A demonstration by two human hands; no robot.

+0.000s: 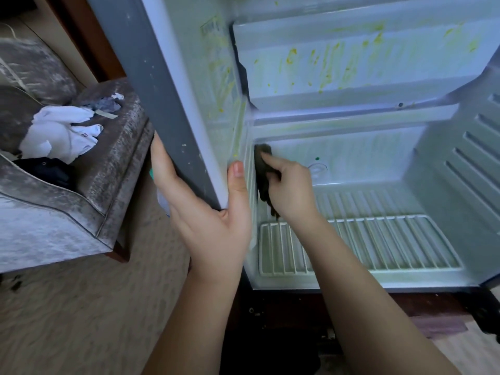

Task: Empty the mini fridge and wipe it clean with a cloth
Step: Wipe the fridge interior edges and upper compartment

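The mini fridge [351, 163] stands open with no food inside, its white walls streaked with yellow-green stains, mostly on the upper back wall. A white wire shelf [378, 247] lies on the fridge floor. My left hand [208, 212] grips the grey left side edge of the fridge [162, 85], thumb on the inner rim and fingers round the outside. My right hand [292, 190] holds a dark cloth [263, 171] and presses it against the lower left inner corner of the compartment.
A grey velvet armchair [54, 207] stands to the left, with white and dark clothes [62, 133] heaped on it. Beige carpet [94, 315] covers the floor. The fridge sits on a dark wooden base [378, 307].
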